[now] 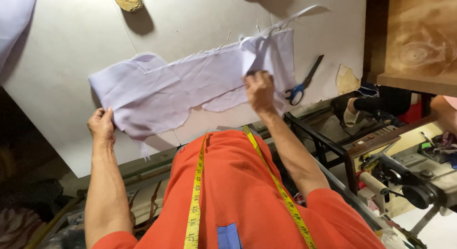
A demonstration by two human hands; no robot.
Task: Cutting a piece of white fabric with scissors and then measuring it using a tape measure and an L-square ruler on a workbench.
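We count one piece of pale lilac cloth [190, 84] on the desk [57, 63], and one pair of scissors [303, 82] with blue handles beside it. We see two hands: one left hand [101, 125] and one right hand [259, 91]. There is one yellow measuring tape [195, 201], and one sewing machine [404, 177] at the side.

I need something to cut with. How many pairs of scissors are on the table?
1. The blue-handled scissors lie on the white table, just right of the pale fabric near the right hand. More could be hidden beneath the fabric.
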